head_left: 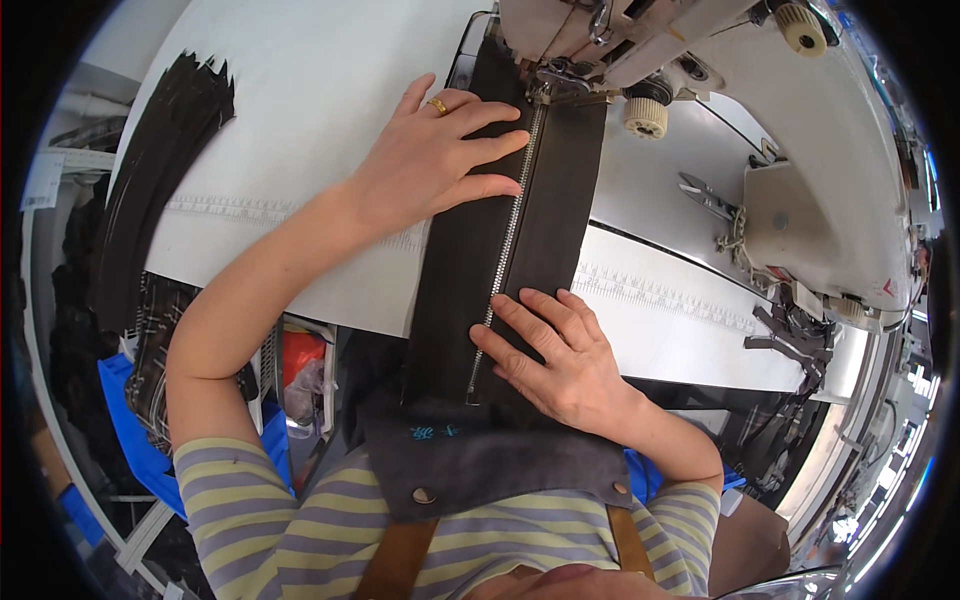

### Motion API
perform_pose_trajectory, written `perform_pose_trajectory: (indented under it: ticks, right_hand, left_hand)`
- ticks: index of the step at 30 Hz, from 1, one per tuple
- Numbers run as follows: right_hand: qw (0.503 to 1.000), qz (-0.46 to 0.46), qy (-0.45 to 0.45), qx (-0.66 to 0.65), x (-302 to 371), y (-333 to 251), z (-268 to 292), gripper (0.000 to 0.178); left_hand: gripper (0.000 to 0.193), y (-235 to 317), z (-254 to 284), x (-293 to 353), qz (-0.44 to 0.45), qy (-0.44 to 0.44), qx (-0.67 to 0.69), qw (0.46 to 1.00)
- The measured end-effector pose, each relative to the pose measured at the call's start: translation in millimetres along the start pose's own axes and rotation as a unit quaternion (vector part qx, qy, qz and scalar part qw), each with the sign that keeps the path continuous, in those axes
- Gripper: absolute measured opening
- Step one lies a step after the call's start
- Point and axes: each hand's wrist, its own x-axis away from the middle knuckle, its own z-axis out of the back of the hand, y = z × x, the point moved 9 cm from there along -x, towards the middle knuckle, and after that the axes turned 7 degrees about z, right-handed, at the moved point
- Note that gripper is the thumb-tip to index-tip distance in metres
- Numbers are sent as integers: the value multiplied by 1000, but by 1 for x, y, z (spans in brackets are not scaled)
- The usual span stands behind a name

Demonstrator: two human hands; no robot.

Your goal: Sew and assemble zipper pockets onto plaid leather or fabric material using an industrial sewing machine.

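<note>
A long black fabric panel (450,270) lies on the white table and runs under the sewing machine's presser foot (543,90). Down its middle goes a metal-toothed zipper (508,235), its near end close to my apron. My left hand (425,155), a ring on one finger, rests on the panel with fingers spread, their tips beside the zipper teeth just short of the foot. Nearer to me, my right hand (565,365) lies on the fabric right of the zipper, fingers stretched out and tips touching the teeth and tape. Neither hand grips anything visible.
The sewing machine (835,130) fills the upper right. Thread snips (708,195) lie on its metal bed. A stack of black strips (165,165) hangs over the table's left edge. Dark zipper pieces (790,335) sit at the right end, and blue bins (135,420) stand below.
</note>
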Motion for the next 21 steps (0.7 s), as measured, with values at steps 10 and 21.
perform_pose_trajectory:
  ticks: [10, 21]
  right_hand:
    - [1000, -6, 2, 14, -7, 13, 3, 45]
    - [999, 35, -4, 34, -9, 9, 6, 47]
  left_hand:
    - [40, 5, -7, -6, -40, 37, -54, 997]
    - [55, 19, -3, 1, 15, 24, -47, 999]
